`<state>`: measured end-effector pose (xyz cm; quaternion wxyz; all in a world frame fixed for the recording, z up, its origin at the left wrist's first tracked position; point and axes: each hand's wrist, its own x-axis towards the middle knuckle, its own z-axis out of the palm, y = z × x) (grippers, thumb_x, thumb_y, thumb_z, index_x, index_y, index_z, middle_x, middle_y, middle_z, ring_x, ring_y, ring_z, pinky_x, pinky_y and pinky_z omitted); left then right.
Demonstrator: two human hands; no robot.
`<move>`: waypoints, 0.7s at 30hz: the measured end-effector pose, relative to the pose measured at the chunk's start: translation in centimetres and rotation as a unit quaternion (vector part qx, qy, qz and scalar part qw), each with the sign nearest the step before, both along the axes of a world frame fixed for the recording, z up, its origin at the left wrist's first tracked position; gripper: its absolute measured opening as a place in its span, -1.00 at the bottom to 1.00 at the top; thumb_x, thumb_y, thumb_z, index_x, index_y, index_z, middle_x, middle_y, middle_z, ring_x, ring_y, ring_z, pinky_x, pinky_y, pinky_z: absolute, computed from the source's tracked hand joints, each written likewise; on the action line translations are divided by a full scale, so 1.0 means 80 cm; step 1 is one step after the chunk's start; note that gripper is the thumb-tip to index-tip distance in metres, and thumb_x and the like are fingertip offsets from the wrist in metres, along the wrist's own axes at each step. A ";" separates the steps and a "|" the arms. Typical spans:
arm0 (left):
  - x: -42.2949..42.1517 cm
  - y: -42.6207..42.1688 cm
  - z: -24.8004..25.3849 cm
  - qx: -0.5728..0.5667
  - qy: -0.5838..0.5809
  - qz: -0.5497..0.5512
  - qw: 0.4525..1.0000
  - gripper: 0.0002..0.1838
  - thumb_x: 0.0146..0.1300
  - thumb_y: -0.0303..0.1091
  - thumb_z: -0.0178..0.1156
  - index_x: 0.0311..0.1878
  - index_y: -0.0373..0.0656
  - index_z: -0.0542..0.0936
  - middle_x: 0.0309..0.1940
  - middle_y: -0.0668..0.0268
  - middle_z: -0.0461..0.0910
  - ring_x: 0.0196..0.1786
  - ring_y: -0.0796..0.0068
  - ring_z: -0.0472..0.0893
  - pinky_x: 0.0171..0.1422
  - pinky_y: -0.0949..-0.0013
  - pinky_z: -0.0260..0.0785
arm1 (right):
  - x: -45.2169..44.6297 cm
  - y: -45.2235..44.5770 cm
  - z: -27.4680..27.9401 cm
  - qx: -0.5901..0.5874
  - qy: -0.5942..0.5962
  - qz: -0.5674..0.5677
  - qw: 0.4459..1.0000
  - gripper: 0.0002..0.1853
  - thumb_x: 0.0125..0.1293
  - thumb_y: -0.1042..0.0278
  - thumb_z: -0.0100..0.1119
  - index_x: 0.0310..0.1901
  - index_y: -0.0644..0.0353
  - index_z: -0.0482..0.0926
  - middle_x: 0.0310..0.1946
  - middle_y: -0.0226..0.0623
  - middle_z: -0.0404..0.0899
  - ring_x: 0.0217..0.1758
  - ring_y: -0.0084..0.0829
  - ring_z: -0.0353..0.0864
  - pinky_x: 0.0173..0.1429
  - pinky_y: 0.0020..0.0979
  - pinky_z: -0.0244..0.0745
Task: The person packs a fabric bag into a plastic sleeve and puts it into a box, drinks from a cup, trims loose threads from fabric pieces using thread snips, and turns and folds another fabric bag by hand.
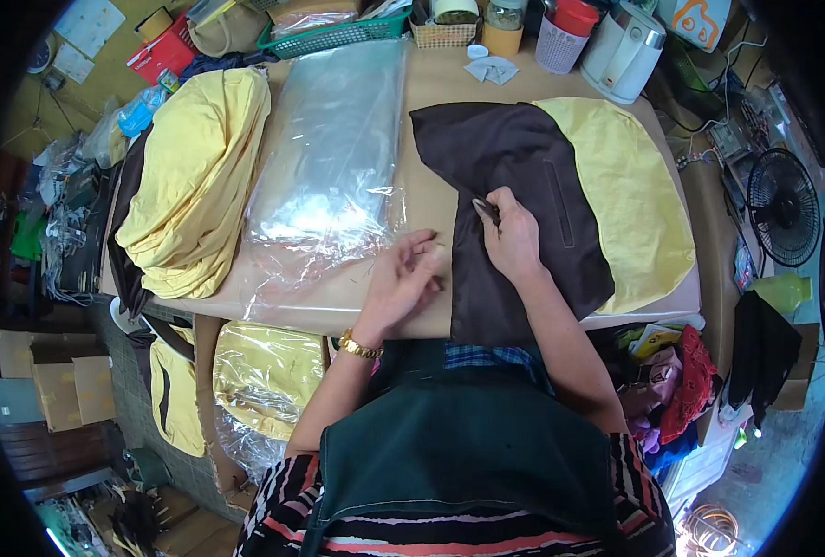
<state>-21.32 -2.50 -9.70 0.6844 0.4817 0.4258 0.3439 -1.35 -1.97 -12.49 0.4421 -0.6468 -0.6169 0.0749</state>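
A dark brown and pale yellow garment (524, 139) lies on the table in front of me, its yellow part (626, 204) to the right. A stitched slit, like a pocket opening, runs along the brown part. My right hand (514, 237) rests over the brown cloth near its left edge, fingers closed in a pinch. A small dark, pointed thing shows at those fingertips, too little of it to name. Just left of the cloth is my left hand (403, 278), its fingers loosely bent and apart with nothing visible in them. A gold watch (360, 344) circles the left wrist.
Clear plastic bags (329, 158) lie stacked left of the garment. Beyond them is a heap of yellow cloth (199, 176). A kettle (622, 51), a purple cup (559, 46) and a green basket (338, 37) line the back. A black fan (784, 206) stands at right.
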 end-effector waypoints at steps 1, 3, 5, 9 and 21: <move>0.010 -0.004 0.004 0.006 -0.007 0.001 1.000 -0.57 0.34 -0.23 0.28 0.10 -0.36 0.47 -0.15 0.27 0.62 -0.48 0.69 0.52 -0.40 0.58 0.38 | 0.001 0.000 -0.001 0.003 0.006 0.000 1.000 -0.83 0.33 0.42 0.22 -0.30 0.26 0.42 -0.49 -0.04 0.54 -0.38 -0.01 0.60 -0.31 -0.18 0.43; 0.020 0.003 -0.014 0.058 0.018 -0.016 0.998 -0.66 0.33 -0.26 0.28 0.00 -0.34 0.55 -0.26 0.30 0.63 -0.50 0.71 0.52 -0.45 0.58 0.37 | 0.001 0.002 -0.004 0.005 0.012 -0.001 1.000 -0.83 0.34 0.41 0.21 -0.30 0.27 0.42 -0.49 -0.03 0.54 -0.39 0.00 0.59 -0.31 -0.18 0.43; 0.021 0.006 -0.004 0.039 0.139 -0.078 0.986 -0.72 0.34 -0.27 0.27 -0.11 -0.34 0.61 -0.35 0.37 0.65 -0.51 0.71 0.51 -0.47 0.59 0.34 | 0.004 0.003 -0.004 0.010 0.024 -0.007 1.000 -0.82 0.35 0.41 0.21 -0.31 0.28 0.42 -0.50 -0.03 0.53 -0.40 0.00 0.58 -0.31 -0.19 0.43; 0.007 0.004 -0.029 -0.002 0.003 0.018 1.000 -0.78 0.38 -0.27 0.24 -0.23 -0.27 0.64 -0.46 0.40 0.61 -0.52 0.75 0.50 -0.48 0.62 0.32 | 0.006 0.001 0.001 -0.031 0.042 0.004 0.999 -0.84 0.26 0.47 0.23 -0.24 0.24 0.42 -0.36 0.00 0.60 -0.24 0.07 0.62 -0.20 -0.10 0.49; -0.006 -0.005 -0.039 -0.112 -0.296 0.114 0.942 -0.90 0.45 -0.36 0.13 -0.20 -0.17 0.52 -0.36 0.44 0.54 -0.43 0.74 0.44 -0.40 0.66 0.29 | 0.007 0.000 0.002 -0.045 0.048 -0.001 0.998 -0.85 0.28 0.46 0.22 -0.23 0.25 0.43 -0.39 -0.01 0.60 -0.27 0.06 0.63 -0.22 -0.12 0.49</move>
